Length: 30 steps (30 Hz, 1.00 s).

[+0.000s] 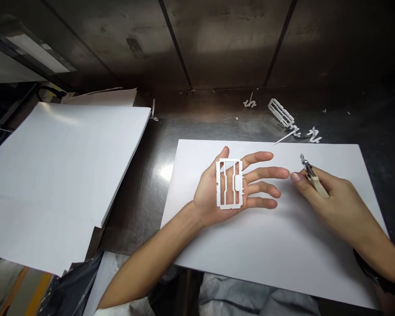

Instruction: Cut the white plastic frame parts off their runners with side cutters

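One small white plastic frame (229,183) lies flat on the open left hand (232,188), palm up, fingers (263,173) spread out and not gripping anything, the part just resting there. It's a thin rectangular grid, a few slim bars running lengthwise inside an outer border, with a little tab sticking off the side toward the fingers. Long axis runs roughly away from the person, top end near the thumb side of the palm. The right hand (332,199) is closed around a small cutting tool (311,173) with a tan handle, metal tip pointing up and away, its fingertip almost meeting the left fingertips. Both hands hover over a white sheet (266,245) on a dark, shiny metal tabletop (145,175). A stack of white paper (62,153) sits to the left, and another frame (281,113) plus white offcuts (311,135) lie near the metal back wall (217,39).
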Tool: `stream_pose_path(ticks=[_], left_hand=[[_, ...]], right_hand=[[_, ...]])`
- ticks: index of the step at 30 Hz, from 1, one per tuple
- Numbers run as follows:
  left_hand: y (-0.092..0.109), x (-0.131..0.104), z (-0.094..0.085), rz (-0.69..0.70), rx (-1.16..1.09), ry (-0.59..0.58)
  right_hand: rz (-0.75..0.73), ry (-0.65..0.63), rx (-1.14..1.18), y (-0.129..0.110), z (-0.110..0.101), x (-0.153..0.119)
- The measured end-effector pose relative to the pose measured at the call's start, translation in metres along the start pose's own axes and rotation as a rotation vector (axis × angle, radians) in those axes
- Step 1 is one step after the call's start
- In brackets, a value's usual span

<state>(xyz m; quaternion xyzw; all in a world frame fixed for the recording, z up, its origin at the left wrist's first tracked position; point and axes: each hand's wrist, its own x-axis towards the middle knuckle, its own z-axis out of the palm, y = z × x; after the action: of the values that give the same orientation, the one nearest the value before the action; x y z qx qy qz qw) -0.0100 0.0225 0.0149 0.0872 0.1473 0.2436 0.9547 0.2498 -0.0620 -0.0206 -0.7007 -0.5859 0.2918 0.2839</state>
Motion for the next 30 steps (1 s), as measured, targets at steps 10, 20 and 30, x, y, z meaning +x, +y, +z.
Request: stream_pose_path(ticks=[10,20,30], left_hand=[[-0.012,0.013,-0.005,0.263,0.022,0.558],[-0.019,0.009,0.003,0.312,0.021,0.437],[-0.003,0.006,-0.003,0.149,-0.026,0.229]], right_hand=[[-0.134,0.085,-0.391,-0.051,-0.030,0.029],[-0.179,0.151,-0.876,-0.060,-0.021,0.159],[-0.711,0.336,-0.662,-0.057,-0.038,0.111]])
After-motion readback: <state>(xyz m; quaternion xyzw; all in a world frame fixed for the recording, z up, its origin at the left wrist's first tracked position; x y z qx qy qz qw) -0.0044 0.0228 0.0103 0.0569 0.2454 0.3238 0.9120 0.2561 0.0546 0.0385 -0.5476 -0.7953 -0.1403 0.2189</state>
